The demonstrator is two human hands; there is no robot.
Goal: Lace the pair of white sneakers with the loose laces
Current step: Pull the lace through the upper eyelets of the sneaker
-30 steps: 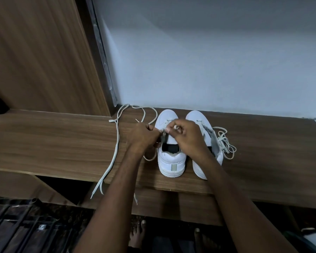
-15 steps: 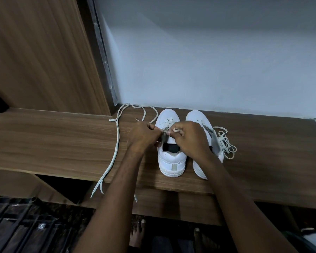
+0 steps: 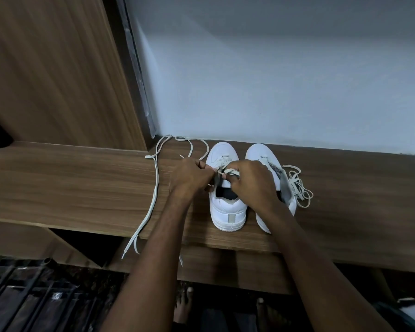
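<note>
**Two hands working on a white shoe**

Two white leather sneakers stand side by side on a long brown wooden shelf (image 3: 82, 188), toes to the pale wall (image 3: 273, 80). The left white sneaker (image 3: 228, 212) is in the middle, and the right white sneaker (image 3: 261, 152) is just beside it.

Both hands are over the left shoe. The left hand (image 3: 189, 176) has its fingers curled and pinches the pale flat lace (image 3: 155, 188) at the shoe's side. The right hand (image 3: 252, 183) pinches another bit of the same lace above the shoe's tongue.

The long part of that lace runs across the shelf and hangs over the front edge. A second loose lace (image 3: 297, 188) lies in a heap next to the right shoe, touching it.
</note>
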